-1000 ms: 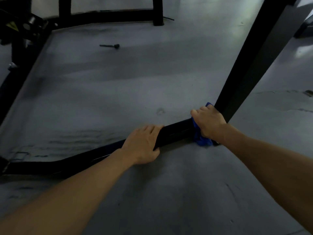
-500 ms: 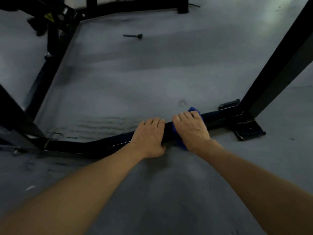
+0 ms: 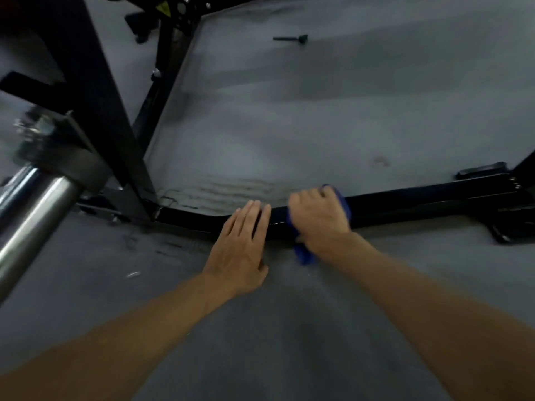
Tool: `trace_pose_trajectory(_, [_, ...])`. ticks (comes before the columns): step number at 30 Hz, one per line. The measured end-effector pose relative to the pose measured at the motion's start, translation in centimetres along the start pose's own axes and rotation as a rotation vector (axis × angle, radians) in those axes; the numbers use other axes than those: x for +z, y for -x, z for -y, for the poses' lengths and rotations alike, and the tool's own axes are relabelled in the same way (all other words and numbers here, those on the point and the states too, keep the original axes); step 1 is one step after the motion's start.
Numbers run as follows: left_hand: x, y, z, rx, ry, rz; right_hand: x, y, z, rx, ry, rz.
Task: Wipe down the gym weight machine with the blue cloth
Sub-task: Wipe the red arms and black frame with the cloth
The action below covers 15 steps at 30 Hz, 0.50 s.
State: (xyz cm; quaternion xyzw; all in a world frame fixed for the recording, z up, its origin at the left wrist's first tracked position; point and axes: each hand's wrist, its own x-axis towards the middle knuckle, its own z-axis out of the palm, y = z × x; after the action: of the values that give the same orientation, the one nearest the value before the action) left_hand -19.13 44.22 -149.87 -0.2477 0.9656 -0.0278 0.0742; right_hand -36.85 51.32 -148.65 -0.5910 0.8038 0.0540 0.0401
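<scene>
Most of the blue cloth was hidden beneath the right hand, which was motion-blurred, its fingers indistinct. At the left edge, a metal tube was cut off, with a smeared part above it. A small dark pin on the floor, upper centre, was too small to identify.

Open floor lies beyond the base bar; a black upright blocks its left end.

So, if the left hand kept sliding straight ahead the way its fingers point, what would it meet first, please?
The left hand has its straight fingertips already on the black base bar. Past the bar, the grey floor looks free; the loose bolt lies far ahead, slightly right, though depth is unclear.
</scene>
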Motion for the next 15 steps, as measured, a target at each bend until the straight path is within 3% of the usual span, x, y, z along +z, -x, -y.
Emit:
trace_pose_trajectory(4, [0.5, 1.3, 3.2, -0.012, -0.002, -0.037, 0.2, -2.7, 5.1, -0.139, 0.001, -0.041])
trace_pose_trajectory(11, [-0.1, 4.0, 4.3, -0.091, -0.014, 0.096, 1.1, 0.2, -2.2, -0.052, 0.139, -0.068])
trace_pose_trajectory(15, [0.3, 4.4, 3.4, -0.237, -0.007, 0.128, 0.0, 0.3, -1.5, -0.053, 0.153, -0.031])
